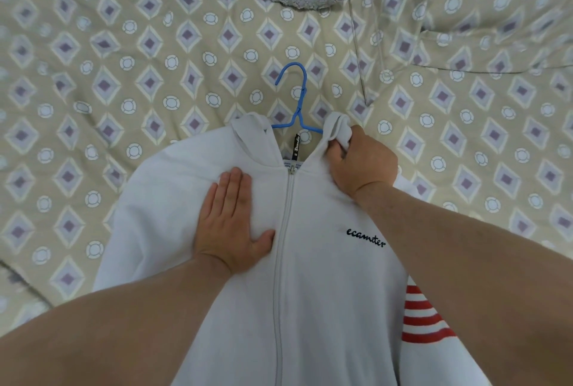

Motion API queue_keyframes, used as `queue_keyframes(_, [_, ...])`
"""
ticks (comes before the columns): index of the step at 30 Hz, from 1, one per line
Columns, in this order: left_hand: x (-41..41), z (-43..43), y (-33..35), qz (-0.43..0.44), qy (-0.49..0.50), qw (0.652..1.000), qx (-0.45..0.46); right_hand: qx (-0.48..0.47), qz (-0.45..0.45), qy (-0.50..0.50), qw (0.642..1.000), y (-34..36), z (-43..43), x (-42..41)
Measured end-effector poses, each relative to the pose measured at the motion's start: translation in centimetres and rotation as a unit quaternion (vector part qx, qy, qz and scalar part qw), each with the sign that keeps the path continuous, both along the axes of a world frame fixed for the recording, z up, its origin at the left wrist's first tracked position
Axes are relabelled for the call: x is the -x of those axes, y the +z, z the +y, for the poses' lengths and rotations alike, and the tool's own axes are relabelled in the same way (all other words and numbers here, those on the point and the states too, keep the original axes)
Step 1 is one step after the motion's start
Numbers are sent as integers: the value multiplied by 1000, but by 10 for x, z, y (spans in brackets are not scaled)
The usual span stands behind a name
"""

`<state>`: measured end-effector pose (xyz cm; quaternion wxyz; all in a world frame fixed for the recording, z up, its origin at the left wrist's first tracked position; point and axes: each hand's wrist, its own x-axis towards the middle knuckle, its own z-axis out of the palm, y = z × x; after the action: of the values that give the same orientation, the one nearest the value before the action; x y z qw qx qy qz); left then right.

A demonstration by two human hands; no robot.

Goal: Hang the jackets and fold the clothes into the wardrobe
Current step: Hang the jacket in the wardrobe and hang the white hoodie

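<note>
Head view: left hand (231, 218) lies flat, pinning the white jacket (313, 308) on the bed (93, 60). Right hand (359, 162) grips the collar, likely seating it over the blue hanger (297, 100) just beyond both hands.

Left hand (231, 221): flat, palm down, fingers straight and together, pressing on the white jacket (325, 292).
Right hand (361, 162): fingers curled, gripping bunched jacket fabric.
Forearms: bare, both reaching forward.

Even soft light, faint shadows, edges bowed and slightly blurred.
</note>
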<state>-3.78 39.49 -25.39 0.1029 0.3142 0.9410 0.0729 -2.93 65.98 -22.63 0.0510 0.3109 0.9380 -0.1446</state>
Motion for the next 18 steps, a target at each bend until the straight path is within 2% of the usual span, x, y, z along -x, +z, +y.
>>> queue_keyframes(7, [-4, -2, 1, 20, 1, 999, -25, -19, 12, 16, 1000, 6, -10, -9])
queue_keyframes(11, [-4, 0, 19, -18, 23, 999, -11, -20, -20, 48, 998, 40, -19, -24])
queue_keyframes(16, [-17, -20, 54, -151, 45, 987, 17, 41, 14, 60, 997, 112, -54, -67])
queue_keyframes(18, [-33, -37, 85, -217, 72, 973, -8, 73, 18, 47, 996, 147, -74, -85])
